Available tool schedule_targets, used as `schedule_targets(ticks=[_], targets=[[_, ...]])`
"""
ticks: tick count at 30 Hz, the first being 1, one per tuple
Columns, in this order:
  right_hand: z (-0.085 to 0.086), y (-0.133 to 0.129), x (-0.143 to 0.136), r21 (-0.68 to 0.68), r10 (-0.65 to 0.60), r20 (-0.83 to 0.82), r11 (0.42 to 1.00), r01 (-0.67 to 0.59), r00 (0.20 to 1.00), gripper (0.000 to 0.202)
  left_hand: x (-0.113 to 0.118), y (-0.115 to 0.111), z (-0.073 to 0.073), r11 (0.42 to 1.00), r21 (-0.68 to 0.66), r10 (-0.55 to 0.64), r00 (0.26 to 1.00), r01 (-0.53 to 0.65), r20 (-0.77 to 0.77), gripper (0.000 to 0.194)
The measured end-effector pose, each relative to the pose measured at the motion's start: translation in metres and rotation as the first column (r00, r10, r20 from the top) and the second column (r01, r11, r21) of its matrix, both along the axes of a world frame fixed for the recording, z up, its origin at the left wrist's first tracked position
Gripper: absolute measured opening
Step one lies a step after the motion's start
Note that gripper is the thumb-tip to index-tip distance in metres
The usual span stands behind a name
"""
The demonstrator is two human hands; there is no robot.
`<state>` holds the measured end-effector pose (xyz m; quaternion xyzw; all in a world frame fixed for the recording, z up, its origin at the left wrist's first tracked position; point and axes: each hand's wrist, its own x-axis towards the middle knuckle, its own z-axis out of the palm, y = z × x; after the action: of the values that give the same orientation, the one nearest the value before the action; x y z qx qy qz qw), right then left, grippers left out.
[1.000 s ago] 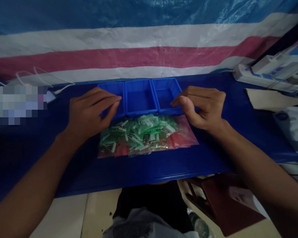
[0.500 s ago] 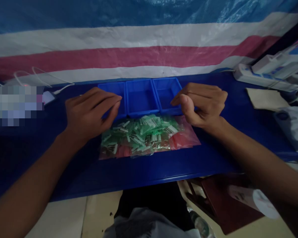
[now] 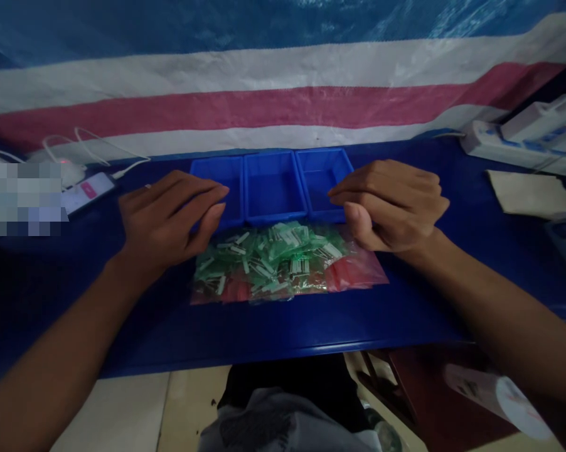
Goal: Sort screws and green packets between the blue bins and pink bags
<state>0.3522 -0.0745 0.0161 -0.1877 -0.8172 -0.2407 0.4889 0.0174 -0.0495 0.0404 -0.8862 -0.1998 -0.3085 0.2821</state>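
We've got our left hand (image 3: pixel 163 216) palm-down at the left end of the row of 3 blue trays (image 3: pixel 273 185), fingers loosely spread, holding nothing. Right hand (image 3: pixel 393 204) sits at the right tray, fingers curled in, nothing gripped. Clear bag of green & white parts (image 3: pixel 268 257) lies on the blue desk (image 3: pixel 311 320) btwn both hands, just in front of the trays. Phone (image 3: pixel 88 191) far left.

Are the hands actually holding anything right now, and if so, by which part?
Nothing is held. The left hand lies at the left blue tray; the right hand sits curled by the right blue tray, behind the bag of parts.
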Motion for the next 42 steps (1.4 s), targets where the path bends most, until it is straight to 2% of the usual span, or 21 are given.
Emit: schedule_targets(ticks=[5,10,16,25,33,42], targets=[[0.004,-0.003,-0.001,0.036,-0.015,0.13,0.999,0.01,0.991,0.019,0.001,0.002,0.0,0.999,0.034,-0.015,1.0,0.015,0.007,0.018],[0.005,-0.006,-0.003,0.054,-0.04,0.183,0.998,0.031,0.982,0.015,0.001,0.002,0.001,1.0,0.024,0.002,1.0,-0.002,0.004,0.02],[0.002,-0.002,-0.002,0.035,-0.033,0.175,0.999,0.027,0.984,0.018,0.001,0.003,-0.002,1.0,-0.026,0.004,1.0,-0.003,0.029,0.022],[0.001,-0.003,-0.006,-0.087,-0.012,0.084,0.996,0.02,0.996,0.015,0.001,0.007,-0.01,0.996,-0.083,0.024,0.996,-0.018,0.082,0.021],[-0.001,-0.005,-0.009,-0.082,-0.033,0.126,0.996,0.044,0.992,0.015,0.006,-0.001,-0.007,0.997,-0.072,0.008,0.997,-0.003,0.077,0.021],[0.002,-0.006,-0.01,-0.048,-0.051,0.138,0.997,0.058,0.989,0.016,0.011,-0.005,-0.013,0.997,-0.081,0.021,0.994,-0.012,0.107,0.026]])
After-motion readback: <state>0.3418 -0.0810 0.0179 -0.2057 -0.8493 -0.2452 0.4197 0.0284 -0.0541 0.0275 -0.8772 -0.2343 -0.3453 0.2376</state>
